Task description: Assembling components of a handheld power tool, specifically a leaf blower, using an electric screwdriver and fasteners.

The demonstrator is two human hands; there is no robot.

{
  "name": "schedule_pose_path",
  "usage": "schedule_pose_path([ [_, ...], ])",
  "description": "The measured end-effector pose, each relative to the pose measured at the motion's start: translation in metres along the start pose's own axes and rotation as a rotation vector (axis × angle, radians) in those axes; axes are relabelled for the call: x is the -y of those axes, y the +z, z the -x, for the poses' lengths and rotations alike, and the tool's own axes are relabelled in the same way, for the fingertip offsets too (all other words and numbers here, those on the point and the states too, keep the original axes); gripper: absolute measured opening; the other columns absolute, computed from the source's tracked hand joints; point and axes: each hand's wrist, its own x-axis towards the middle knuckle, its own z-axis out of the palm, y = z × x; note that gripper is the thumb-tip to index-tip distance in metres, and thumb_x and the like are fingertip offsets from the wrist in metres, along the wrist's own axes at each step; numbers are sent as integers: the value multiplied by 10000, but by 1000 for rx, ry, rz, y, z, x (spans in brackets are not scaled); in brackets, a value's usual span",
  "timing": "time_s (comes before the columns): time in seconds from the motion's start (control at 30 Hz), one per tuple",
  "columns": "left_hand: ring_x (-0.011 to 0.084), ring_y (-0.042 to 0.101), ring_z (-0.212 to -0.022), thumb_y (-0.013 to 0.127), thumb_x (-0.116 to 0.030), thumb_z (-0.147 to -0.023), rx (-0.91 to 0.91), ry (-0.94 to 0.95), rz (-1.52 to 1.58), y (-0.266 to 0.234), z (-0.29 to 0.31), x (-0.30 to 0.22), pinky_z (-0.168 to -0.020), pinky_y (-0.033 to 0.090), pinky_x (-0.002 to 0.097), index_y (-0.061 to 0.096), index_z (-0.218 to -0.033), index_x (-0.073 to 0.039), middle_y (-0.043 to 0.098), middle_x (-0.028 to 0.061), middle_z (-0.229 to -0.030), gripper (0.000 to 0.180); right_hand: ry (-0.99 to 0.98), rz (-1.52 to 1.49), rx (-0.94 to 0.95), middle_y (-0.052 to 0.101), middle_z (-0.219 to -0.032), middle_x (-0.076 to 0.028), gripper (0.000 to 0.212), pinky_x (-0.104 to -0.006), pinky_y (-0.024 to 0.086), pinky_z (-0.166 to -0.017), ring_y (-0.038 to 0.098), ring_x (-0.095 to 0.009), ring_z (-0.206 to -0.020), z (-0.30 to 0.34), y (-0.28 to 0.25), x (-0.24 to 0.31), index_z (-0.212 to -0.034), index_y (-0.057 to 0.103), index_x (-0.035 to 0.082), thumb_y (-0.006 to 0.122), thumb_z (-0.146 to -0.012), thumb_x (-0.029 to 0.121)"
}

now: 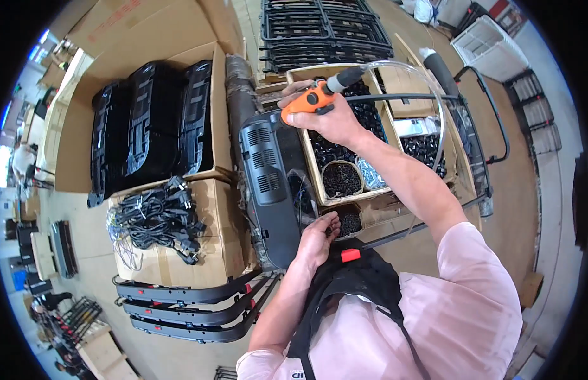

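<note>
My right hand (329,120) is wrapped round an orange power screwdriver (308,100) with a grey and black end. It is held above the far end of a long black plastic cover (268,190) with rows of vent slots, lying lengthwise in front of me. My left hand (317,239) is at a small tub of dark screws (350,223) beside the cover's near end. Its fingers are curled together at the tub's edge, and whatever they hold is too small to make out.
A wooden tray (319,180) of black parts and screw tubs stands right of the cover; a clear hose (441,120) arcs over it. Left are a carton (69,152) of black covers, bundled black cables (158,218) on a box, and curved black frames (186,313). A metal frame (506,126) stands right.
</note>
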Motion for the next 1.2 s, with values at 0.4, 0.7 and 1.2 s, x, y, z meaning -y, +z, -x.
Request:
schedule_pose_path([
  [0.4, 205, 645, -1135, 520, -400, -1117, -6, -200, -813, 44, -68, 36, -937, 528, 365, 536, -1455, -19, 650, 111, -1346, 509, 44, -68, -303, 734, -1224, -143, 572, -383, 559, -1050, 692, -217, -1179, 129, -202, -3, -1357, 587, 14, 824, -860, 167],
  [0.7, 364, 676, -1097, 656, -224, -998, -399, 705, -1510, 103, -219, -43, -961, 534, 455, 675, -1252, -72, 689, 180, -1145, 296, 295, -117, -490, 723, -1220, -160, 606, -410, 544, -1070, 678, -244, -1177, 213, -257, -50, -1331, 575, 25, 818, -822, 245],
  [1.2, 422, 602, -1223, 652, -277, -1022, -431, 515, -2228, 113, -305, -56, -904, 620, 473, 569, -1229, 4, 486, 220, -1355, 359, 468, -204, -546, 715, -1237, -144, 590, -379, 555, -1022, 677, -207, -1144, 260, -283, -70, -1364, 565, 23, 806, -840, 146],
])
